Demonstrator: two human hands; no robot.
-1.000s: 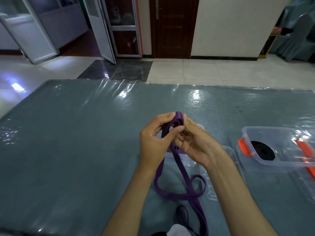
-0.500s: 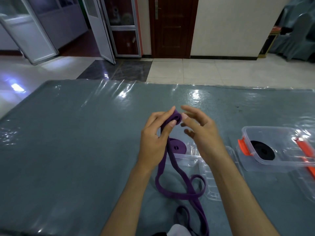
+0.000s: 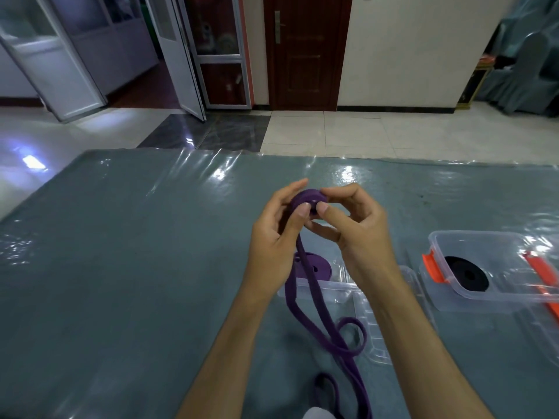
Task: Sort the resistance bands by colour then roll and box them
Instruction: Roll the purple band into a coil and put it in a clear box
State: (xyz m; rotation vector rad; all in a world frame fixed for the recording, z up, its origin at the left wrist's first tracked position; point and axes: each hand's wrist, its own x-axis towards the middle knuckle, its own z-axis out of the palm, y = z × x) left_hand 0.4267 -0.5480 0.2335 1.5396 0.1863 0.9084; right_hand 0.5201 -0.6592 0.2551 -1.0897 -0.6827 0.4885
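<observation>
grey table [image 3: 121,267] under glossy plastic film
beyond it a tiled floor [image 3: 363,131], a dark wooden door [image 3: 305,52] and open glass-panelled doors [image 3: 181,55].

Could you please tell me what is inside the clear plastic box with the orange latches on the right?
The clear plastic box with orange latches holds one rolled black resistance band, lying flat. Nothing else shows inside, though its right end runs out of frame.

Left hand [image 3: 273,237], right hand [image 3: 354,228] pinch purple band [image 3: 305,201] roll above table [image 3: 121,267]
</observation>
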